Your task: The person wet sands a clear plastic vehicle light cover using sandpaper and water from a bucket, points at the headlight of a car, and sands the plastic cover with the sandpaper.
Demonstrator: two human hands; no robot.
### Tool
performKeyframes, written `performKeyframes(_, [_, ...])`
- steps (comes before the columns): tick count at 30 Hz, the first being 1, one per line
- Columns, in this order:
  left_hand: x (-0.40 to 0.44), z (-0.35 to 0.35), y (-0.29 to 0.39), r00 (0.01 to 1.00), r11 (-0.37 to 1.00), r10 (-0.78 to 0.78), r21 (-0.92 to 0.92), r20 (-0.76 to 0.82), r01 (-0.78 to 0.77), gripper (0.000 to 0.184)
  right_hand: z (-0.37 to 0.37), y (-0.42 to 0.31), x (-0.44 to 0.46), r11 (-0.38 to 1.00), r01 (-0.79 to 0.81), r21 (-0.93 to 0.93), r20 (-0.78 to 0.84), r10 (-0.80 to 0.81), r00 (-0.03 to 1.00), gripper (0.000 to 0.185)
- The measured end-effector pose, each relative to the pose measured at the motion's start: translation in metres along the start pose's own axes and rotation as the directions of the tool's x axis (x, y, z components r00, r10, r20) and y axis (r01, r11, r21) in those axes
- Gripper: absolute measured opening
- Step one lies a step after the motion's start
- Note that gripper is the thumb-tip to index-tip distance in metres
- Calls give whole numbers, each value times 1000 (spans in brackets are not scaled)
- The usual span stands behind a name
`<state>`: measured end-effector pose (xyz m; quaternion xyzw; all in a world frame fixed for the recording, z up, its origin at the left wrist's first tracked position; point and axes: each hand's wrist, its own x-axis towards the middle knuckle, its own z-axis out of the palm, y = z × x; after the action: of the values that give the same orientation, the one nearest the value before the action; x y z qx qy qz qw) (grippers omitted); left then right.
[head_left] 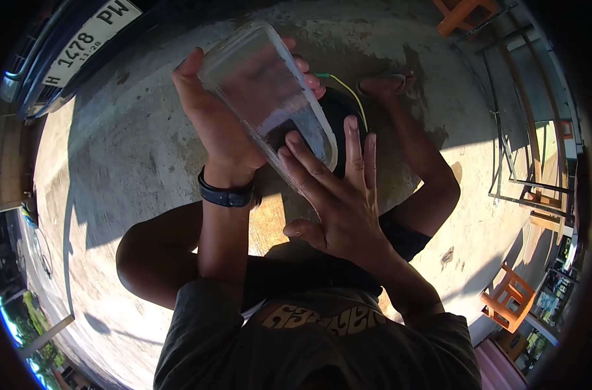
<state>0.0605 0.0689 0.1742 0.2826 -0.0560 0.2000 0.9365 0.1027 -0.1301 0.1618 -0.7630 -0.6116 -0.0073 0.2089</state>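
A clear rectangular plastic container (257, 84) is held tilted at the upper middle of the head view. My left hand (221, 123), with a dark band on its wrist, holds it from beneath, thumb at the left edge and fingertips showing past the right edge. My right hand (338, 195) has its fingers spread; two fingertips lie over the container's near end, the other fingers beside its right edge. Whether those fingertips touch the plastic I cannot tell. Behind the container is a dark round object (338, 110), partly hidden, with a yellow-green hose (354, 97) by it.
Concrete floor (133, 149) surrounds my bent legs. A vehicle with a number plate (91, 42) stands at the upper left. Orange stools are at the lower right (508, 299) and upper right (464, 14). A metal frame (530, 185) stands along the right side.
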Motion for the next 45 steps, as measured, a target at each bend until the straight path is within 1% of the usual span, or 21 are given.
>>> performKeyframes(1, [-1, -2, -1, 1000, 999, -21, 28, 22, 20, 85, 1, 2, 1, 1000, 10, -12, 7, -10, 1000, 95])
performKeyframes(2, [-1, 0, -17, 966, 989, 90, 134, -242, -59, 89, 3, 7, 4, 999, 10, -32, -44, -12, 999, 94])
performKeyframes(4, [9, 23, -54, 687, 918, 346, 383, -639, -106, 99, -11, 14, 35, 996, -4, -85, -150, -9, 989, 91])
performKeyframes(6, [-2, 7, -26, 911, 977, 157, 194, -382, -87, 98, 1, 6, 20, 1000, -11, 17, -104, 13, 995, 88])
performKeyframes(8, [-9, -9, 6, 1000, 999, 10, 32, -27, -9, 98, 14, 3, -13, 999, -6, 40, 23, 5, 1000, 87])
performKeyframes(12, [-4, 7, -30, 984, 994, -99, -53, -148, 92, 105, -2, 21, 27, 1000, 14, 17, -226, -10, 974, 86])
performKeyframes(16, [-9, 17, 0, 991, 1000, -20, -19, -133, 18, 99, 7, -2, -11, 999, 18, 37, -37, -16, 999, 84])
performKeyframes(17, [-9, 10, -2, 995, 999, -37, 31, -92, 40, 100, 8, 2, -8, 999, 26, 27, -80, -24, 997, 82])
performKeyframes(19, [-13, 12, -25, 991, 935, -90, -351, -102, 49, 105, -11, 10, 25, 1000, -11, -27, -149, 7, 989, 81])
performKeyframes(22, [-9, 13, -14, 998, 957, -40, -287, -39, 27, 100, -3, 1, 18, 1000, 2, -11, -159, -4, 987, 77])
performKeyframes(24, [-13, 12, 6, 995, 999, 1, 34, -103, 3, 92, 4, -8, -2, 999, 40, 25, -85, -38, 996, 75])
performKeyframes(25, [-11, 2, 3, 993, 997, -47, 71, 106, 40, 77, 1, -3, 2, 999, 52, 8, -111, -51, 993, 71])
performKeyframes(27, [-14, 6, -23, 998, 932, -41, -358, 38, 52, 94, -10, 9, 26, 998, 27, -48, -189, -36, 981, 69])
performKeyframes(29, [-12, 9, -14, 1000, 969, -20, -245, 10, 22, 95, -10, 1, 29, 1000, 9, -16, -228, -12, 974, 72])
performKeyframes(32, [-14, 4, 4, 1000, 997, 1, 80, -6, 0, 85, 12, -3, -12, 1000, 19, -3, -74, -20, 997, 60])
performKeyframes(33, [-11, 16, -6, 987, 993, -21, 110, -159, 39, 95, 5, 1, -1, 1000, 11, -13, -120, -13, 993, 59])
performKeyframes(35, [-13, 20, -31, 993, 948, -25, -317, -114, -13, 103, -15, 12, 27, 999, -32, -37, -206, 24, 978, 58])
performKeyframes(37, [-7, 46, -30, 926, 950, 40, 303, -376, 82, 107, -7, 1, 10, 999, -28, 34, -145, 32, 989, 55])
performKeyframes(41, [-10, 15, -11, 984, 993, -51, 100, -169, 69, 101, -2, 5, -2, 1000, -8, -14, -103, 7, 995, 52])
performKeyframes(44, [-7, 23, -43, 921, 980, -58, 155, -385, 126, 107, -14, 8, 13, 999, -35, 9, -147, 36, 989, 52])
performKeyframes(45, [-11, 31, -26, 969, 988, -137, 41, -207, 148, 104, -4, -3, -6, 999, -29, 46, -120, 34, 992, 52])
